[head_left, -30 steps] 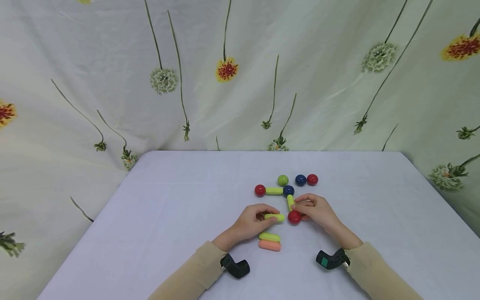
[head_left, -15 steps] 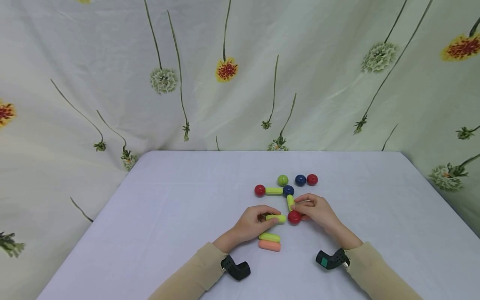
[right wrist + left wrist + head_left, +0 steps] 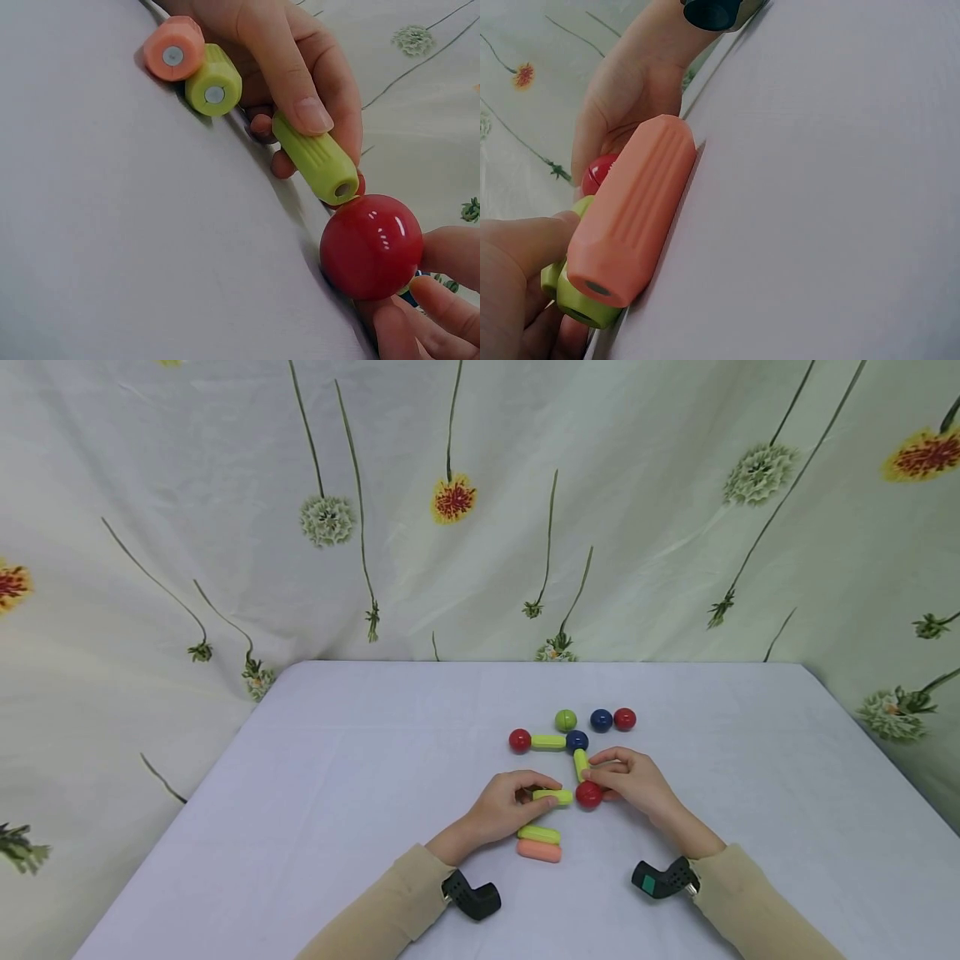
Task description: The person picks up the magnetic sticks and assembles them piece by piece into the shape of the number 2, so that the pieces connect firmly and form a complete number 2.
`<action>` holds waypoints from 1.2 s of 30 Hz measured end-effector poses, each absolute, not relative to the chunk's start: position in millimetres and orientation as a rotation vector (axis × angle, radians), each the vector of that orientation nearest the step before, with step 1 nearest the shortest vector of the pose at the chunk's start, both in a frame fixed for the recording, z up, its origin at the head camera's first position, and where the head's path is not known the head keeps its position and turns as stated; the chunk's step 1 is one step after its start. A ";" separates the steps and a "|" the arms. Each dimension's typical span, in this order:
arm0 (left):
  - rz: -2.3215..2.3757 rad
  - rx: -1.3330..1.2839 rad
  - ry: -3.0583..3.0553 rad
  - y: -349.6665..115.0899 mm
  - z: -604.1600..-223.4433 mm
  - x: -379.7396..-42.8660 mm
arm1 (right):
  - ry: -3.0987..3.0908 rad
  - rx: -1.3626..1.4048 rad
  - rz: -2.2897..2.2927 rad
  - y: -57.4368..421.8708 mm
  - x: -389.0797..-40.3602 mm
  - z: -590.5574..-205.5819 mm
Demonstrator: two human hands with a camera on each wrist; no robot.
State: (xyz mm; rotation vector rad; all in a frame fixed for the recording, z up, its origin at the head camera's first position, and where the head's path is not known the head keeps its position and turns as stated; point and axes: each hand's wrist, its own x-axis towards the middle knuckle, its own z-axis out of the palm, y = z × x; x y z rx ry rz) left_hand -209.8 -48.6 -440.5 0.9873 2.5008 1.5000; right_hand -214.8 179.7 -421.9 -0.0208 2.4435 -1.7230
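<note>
My left hand point(image 3: 510, 806) pinches a yellow-green ridged magnetic rod point(image 3: 315, 159) between thumb and fingers. The rod's free end, with a metal disc in it, points at a red ball point(image 3: 372, 247); a narrow gap shows between them in the head view. My right hand point(image 3: 637, 785) holds that ball from its right side, fingertips also close to the rod above it. From this ball a second yellow-green rod point(image 3: 581, 764) runs up to a blue ball point(image 3: 577, 741). Another yellow-green rod point(image 3: 548, 742) links the blue ball leftward to a red ball point(image 3: 520, 741).
Below my left hand lie a loose yellow-green rod point(image 3: 538, 834) and an orange rod point(image 3: 539, 851), side by side. Behind the joined pieces sit a green ball point(image 3: 566, 720), a blue ball point(image 3: 602, 720) and a red ball point(image 3: 625, 719) on the white table point(image 3: 360, 760).
My left hand has shifted slightly right with its rod, bringing the rod's end closer to the red ball. My right hand and the joined pieces stay where they were.
</note>
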 end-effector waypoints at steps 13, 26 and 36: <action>1.499 0.968 2.528 -47.3 -440.8 -209.1 | 2.449 -0.017 -1.713 179.6 -214.7 -421.8; 1.522 0.962 2.528 -46.7 -439.7 -208.7 | 2.459 -0.014 -1.699 179.3 -213.9 -421.8; 1.517 0.958 2.541 -46.9 -441.7 -209.2 | 2.450 -0.011 -1.702 178.9 -213.4 -420.2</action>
